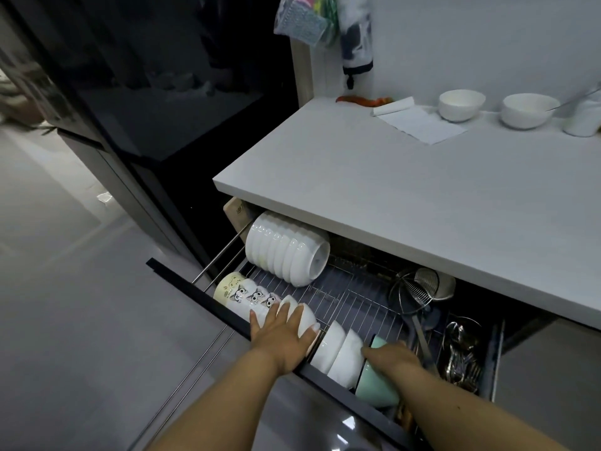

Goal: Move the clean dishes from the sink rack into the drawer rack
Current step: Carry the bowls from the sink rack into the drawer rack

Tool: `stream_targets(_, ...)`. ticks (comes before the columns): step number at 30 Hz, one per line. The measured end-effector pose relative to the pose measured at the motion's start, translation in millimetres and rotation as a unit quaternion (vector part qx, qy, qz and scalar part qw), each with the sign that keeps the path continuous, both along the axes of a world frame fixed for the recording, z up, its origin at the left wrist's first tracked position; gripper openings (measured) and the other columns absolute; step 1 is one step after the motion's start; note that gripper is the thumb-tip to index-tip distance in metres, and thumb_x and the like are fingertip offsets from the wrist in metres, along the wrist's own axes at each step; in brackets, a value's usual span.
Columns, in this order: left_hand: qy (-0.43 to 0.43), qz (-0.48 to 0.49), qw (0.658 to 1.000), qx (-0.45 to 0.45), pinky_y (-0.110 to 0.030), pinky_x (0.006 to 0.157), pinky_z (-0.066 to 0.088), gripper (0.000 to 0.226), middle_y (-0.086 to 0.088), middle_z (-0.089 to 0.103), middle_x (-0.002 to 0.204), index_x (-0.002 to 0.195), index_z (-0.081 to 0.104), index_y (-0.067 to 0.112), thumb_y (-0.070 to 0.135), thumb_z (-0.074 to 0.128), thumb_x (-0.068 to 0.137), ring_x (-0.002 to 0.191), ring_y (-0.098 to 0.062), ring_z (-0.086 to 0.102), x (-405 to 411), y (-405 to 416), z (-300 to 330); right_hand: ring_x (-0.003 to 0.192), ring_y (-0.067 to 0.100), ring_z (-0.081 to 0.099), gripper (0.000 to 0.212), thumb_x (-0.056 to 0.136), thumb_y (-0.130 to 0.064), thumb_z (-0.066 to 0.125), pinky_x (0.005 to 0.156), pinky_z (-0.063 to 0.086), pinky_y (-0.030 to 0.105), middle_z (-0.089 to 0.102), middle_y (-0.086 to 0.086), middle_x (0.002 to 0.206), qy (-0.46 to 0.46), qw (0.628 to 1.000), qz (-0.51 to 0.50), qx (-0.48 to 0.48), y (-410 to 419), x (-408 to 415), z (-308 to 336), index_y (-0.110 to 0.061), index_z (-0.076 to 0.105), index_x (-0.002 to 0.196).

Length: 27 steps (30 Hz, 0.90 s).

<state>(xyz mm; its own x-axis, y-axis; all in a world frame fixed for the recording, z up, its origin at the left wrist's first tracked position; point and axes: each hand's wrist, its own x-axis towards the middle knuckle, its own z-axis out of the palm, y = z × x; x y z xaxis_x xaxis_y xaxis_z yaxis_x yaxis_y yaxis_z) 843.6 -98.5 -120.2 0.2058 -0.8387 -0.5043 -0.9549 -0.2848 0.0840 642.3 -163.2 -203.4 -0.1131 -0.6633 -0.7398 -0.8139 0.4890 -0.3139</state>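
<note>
left hand lies spread on the white bowls, right hand grips the green bowl at the row's right end in the drawer rack.

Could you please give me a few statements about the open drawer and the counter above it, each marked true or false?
1. The left hand rests with straight fingers on a white bowl in the drawer rack. True.
2. The right hand holds a red bowl. False: it grips a mint-green bowl.
3. Two white bowls stand upright on the counter. True.
4. The drawer is shut. False: it is pulled out.
</note>
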Motion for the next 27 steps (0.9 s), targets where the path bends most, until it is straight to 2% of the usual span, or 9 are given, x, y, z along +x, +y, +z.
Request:
stream_targets(6,-0.029,-0.019,0.999,-0.007,-0.057,0.111,-0.019,0.069,0.003,-0.006,0.162,0.153,-0.003,0.033,0.066,0.009,0.093,0.147,-0.017,-0.017,-1,3,-4,0.122,0.026,0.053,0.088,0.08,-0.053,0.06,0.084,0.042,0.024,0.047,0.011,0.141,-0.033,0.999,0.011,0.009,2,13,-13,0.0,0.028,0.142)
stream_targets(11,-0.042,-0.034,0.998,-0.015,-0.055,0.111,-0.019,0.068,0.003,-0.006,0.162,0.153,-0.004,0.031,0.064,0.008,0.094,0.147,-0.017,-0.016,-1,7,-5,0.132,0.028,0.045,0.092,0.083,-0.058,0.057,0.1,0.04,0.028,0.037,0.012,0.151,-0.049,0.998,0.02,0.021,8,17,-15,-0.001,0.024,0.147)
stream_targets(17,-0.029,-0.052,0.998,-0.018,-0.052,0.114,-0.017,0.067,0.003,-0.005,0.163,0.154,-0.003,0.026,0.059,0.011,0.097,0.148,-0.017,-0.015,-1,11,-1,0.132,0.03,0.043,0.082,0.091,-0.06,0.04,0.1,0.039,0.029,0.039,0.014,0.148,-0.031,0.999,0.004,-0.014,10,11,2,-0.003,0.021,0.147)
stream_targets(20,-0.012,-0.05,0.999,-0.008,-0.051,0.116,-0.015,0.068,0.001,-0.005,0.163,0.154,-0.003,0.025,0.059,0.013,0.097,0.148,-0.018,-0.014,-2,14,3,0.135,0.03,0.04,0.081,0.093,-0.06,0.039,0.101,0.037,0.029,0.036,0.013,0.151,-0.053,0.997,0.002,-0.057,14,11,17,-0.002,0.021,0.147)
stream_targets(22,-0.007,-0.055,0.998,-0.007,-0.05,0.116,-0.014,0.069,0.0,-0.005,0.163,0.154,-0.002,0.025,0.06,0.015,0.097,0.148,-0.019,-0.013,-3,16,8,0.135,0.03,0.04,0.078,0.094,-0.058,0.04,0.101,0.037,0.029,0.036,0.012,0.151,-0.083,0.992,0.014,-0.089,18,13,29,-0.003,0.025,0.146)
stream_targets(27,-0.011,-0.058,0.998,0.0,-0.049,0.117,-0.012,0.075,-0.005,-0.005,0.162,0.154,-0.001,0.023,0.063,0.023,0.095,0.148,-0.022,-0.012,-6,25,20,0.117,0.026,0.054,0.067,0.09,-0.062,0.042,0.085,0.041,0.028,0.054,0.01,0.133,-0.118,0.977,0.089,-0.157,35,19,50,-0.008,0.049,0.13)
